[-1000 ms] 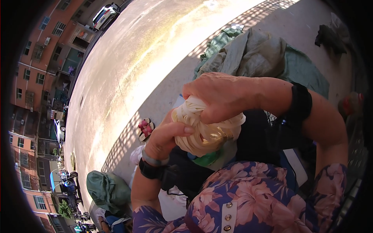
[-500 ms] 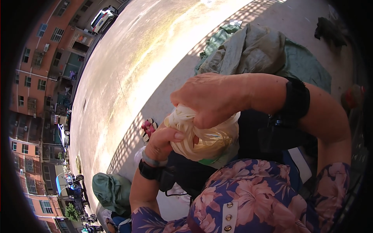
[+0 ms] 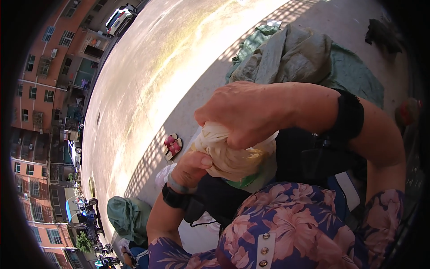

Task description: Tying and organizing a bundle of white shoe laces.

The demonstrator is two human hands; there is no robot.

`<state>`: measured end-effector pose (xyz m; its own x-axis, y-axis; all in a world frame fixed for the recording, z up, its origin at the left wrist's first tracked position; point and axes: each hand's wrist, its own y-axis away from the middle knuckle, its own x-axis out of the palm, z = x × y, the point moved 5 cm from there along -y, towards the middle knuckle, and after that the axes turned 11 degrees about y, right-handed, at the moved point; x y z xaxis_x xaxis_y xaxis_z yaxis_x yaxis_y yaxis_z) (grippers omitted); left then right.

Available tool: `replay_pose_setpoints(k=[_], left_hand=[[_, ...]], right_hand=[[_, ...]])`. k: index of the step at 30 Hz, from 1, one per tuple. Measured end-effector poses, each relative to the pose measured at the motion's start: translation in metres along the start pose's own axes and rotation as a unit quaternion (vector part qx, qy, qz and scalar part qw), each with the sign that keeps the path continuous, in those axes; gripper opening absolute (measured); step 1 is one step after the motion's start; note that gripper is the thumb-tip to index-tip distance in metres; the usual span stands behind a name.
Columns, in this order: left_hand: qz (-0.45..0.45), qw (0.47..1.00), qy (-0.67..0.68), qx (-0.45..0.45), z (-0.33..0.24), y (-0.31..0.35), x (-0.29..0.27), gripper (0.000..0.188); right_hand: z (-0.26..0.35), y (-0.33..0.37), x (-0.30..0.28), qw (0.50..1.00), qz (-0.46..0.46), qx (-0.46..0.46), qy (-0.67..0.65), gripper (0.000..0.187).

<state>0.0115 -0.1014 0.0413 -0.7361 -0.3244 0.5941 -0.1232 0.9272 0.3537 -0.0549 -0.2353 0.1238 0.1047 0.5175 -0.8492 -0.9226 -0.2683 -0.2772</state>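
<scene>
Over my lap, a cream-coloured bundle of soft, folded, twisted material is gathered between my two hands. Its exact kind cannot be made out. My left hand, with a grey bangle and a black strap at the wrist, grips its left side, thumb on top. From above, my right hand reaches across with bent fingers closed on the top of the bundle; most of its fingertips are hidden. Something green and whitish shows just beneath the bundle, partly covered by it.
Grey-green sacking lies heaped beyond my right arm. A pink sandal rests on the ground to the left, with a dark green hat-like cloth shape nearer me. Parked vehicles and a brick-coloured building line the far left.
The gap in the middle of the bundle has closed, and its folds lie tighter together. My left hand has shifted slightly right; my right hand keeps nearly the same place.
</scene>
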Motion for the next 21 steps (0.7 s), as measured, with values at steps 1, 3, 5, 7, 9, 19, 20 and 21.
replay_pose_setpoints(k=[1, 3, 5, 7, 9, 19, 20, 21], left_hand=[[-0.001, 1.0, 0.0, 0.0, -0.002, 0.001, 0.001, 0.076], [-0.009, 1.0, -0.025, -0.015, -0.005, 0.003, -0.001, 0.078], [-0.001, 1.0, -0.025, -0.007, -0.008, 0.003, -0.001, 0.078], [0.006, 1.0, -0.026, 0.001, -0.01, 0.001, -0.001, 0.078], [0.028, 1.0, -0.009, 0.002, -0.009, -0.001, -0.002, 0.077], [0.075, 0.995, 0.064, -0.021, 0.009, -0.009, -0.012, 0.076], [0.079, 0.996, 0.032, -0.022, 0.011, -0.01, -0.006, 0.076], [0.083, 0.996, 0.0, -0.025, 0.011, -0.012, -0.001, 0.079]], right_hand=[[-0.001, 0.0, 0.0, 1.0, -0.012, -0.002, -0.016, 0.032], [-0.002, 0.0, 0.001, 1.0, -0.011, -0.004, -0.018, 0.033], [-0.002, -0.001, 0.001, 1.0, -0.01, -0.005, -0.02, 0.034], [-0.001, -0.002, 0.001, 0.999, -0.013, -0.009, -0.033, 0.036], [-0.002, -0.003, 0.001, 0.999, -0.013, -0.006, -0.038, 0.036], [-0.005, 0.001, 0.002, 0.999, -0.026, -0.001, -0.041, 0.04], [-0.007, 0.002, 0.005, 0.999, -0.027, -0.001, -0.041, 0.04], [-0.01, 0.003, 0.007, 0.999, -0.029, 0.008, -0.041, 0.039]])
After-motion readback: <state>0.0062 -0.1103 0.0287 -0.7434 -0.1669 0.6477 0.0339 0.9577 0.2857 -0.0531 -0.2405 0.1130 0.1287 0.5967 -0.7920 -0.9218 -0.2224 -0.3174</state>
